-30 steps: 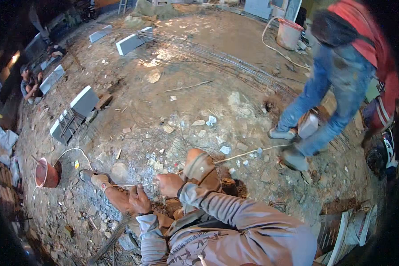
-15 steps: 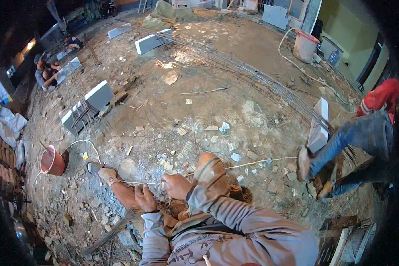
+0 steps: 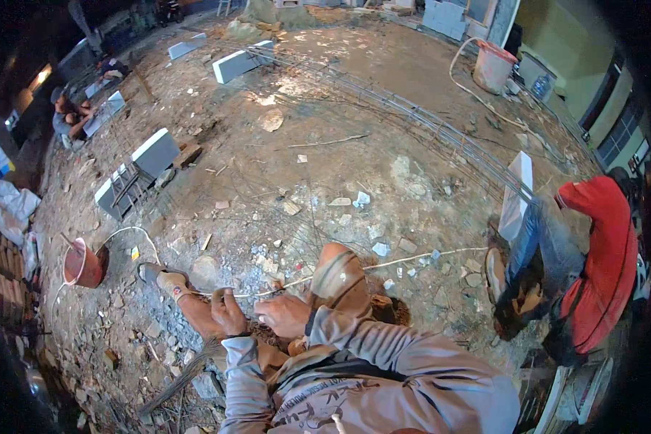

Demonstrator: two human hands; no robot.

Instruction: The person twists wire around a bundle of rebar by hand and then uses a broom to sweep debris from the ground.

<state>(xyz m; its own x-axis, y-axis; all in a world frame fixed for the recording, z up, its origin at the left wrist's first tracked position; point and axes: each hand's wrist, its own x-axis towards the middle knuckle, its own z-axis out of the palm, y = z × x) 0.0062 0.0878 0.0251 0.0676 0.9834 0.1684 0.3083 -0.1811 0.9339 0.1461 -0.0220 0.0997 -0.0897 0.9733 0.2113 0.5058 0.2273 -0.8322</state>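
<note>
My left hand [image 3: 228, 314] is raised above my bent leg, fingers pinched together, with its fingertips overlapping a pale cord [image 3: 441, 254] in this view. Close beside it, my right hand [image 3: 283, 315] is closed, its knuckles toward me. What either hand pinches is too small to make out. The cord runs along the ground past both hands and my knee [image 3: 338, 271]. By my left wrist lies a bundle of thin dark wires [image 3: 184, 380] on the rubble.
A red bucket [image 3: 83, 265] stands at left. Pale blocks [image 3: 155, 153] and long steel bars [image 3: 405, 108] lie across the dirt. At right a person in a red shirt [image 3: 600, 267] bends low near an upright pale block [image 3: 517, 195]. Two people crouch far left.
My left hand has risen slightly and its fingertips now point up; my right hand has shifted a little lower. The person at right has bent down beside the block.
</note>
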